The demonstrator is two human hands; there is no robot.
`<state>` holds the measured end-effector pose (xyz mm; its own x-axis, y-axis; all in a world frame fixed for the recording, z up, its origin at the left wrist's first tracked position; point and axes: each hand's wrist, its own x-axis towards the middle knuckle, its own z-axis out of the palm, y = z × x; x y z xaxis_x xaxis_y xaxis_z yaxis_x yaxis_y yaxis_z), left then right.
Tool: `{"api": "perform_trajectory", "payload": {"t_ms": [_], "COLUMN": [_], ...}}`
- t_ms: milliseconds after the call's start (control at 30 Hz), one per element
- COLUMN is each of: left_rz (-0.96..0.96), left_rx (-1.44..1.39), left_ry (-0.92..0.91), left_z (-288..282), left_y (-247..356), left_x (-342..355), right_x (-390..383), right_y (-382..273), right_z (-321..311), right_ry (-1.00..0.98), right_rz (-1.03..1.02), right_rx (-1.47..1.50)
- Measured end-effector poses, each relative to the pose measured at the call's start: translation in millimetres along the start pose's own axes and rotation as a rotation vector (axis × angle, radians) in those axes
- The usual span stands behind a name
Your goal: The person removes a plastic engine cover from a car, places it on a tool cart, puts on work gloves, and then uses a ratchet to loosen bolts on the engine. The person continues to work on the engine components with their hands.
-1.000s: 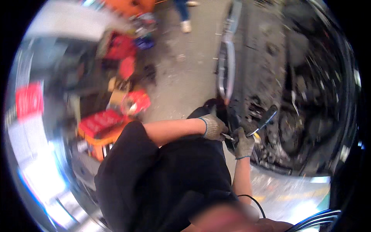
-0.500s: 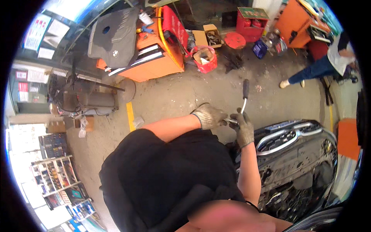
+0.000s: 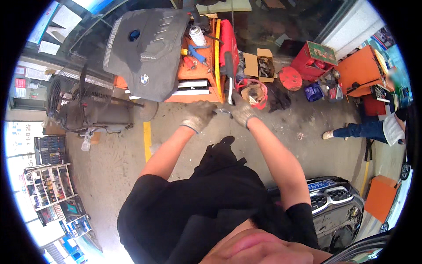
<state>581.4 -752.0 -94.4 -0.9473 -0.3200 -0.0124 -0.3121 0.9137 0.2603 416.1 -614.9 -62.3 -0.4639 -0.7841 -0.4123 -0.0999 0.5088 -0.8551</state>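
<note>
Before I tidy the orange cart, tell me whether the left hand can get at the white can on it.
Probably yes: the left hand is near the orange cart and nothing covers the white can, though distance is unclear.

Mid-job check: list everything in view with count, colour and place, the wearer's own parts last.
Engine cover: one, dark grey, on the cart
Cart: one, orange, ahead
Spray can: one, white, on the cart
Bucket: one, red, floor beside the cart
Cardboard box: one, brown, beyond the bucket
Stool: one, red, right of the box
Cabinet: one, red, beyond the stool
Shelf rack: one, whitish, lower left
Car front: one, dark, lower right
Co-worker: one, white top, blue trousers, right
Handled tool: one, black and silver, right hand
Small clutter: uncounted, mixed, background
Left hand: one, greyish glove, beside silver metal
Right hand: one, greyish glove, holding the tool
</note>
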Motion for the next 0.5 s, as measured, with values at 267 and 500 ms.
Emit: {"api": "perform_trajectory", "payload": {"t_ms": [267,500], "left_rz": [-0.132,-0.068], "left_rx": [0.135,0.187], "left_ry": [0.086,0.272], "left_z": [-18,-8], "left_y": [-119,-140], "left_x": [92,108], "right_x": [174,182], "right_y": [-56,-82], "right_z": [30,23], "right_ry": [0.028,0.012], "right_rz": [0.008,0.042], "right_rx": [-0.234,-0.219]}}
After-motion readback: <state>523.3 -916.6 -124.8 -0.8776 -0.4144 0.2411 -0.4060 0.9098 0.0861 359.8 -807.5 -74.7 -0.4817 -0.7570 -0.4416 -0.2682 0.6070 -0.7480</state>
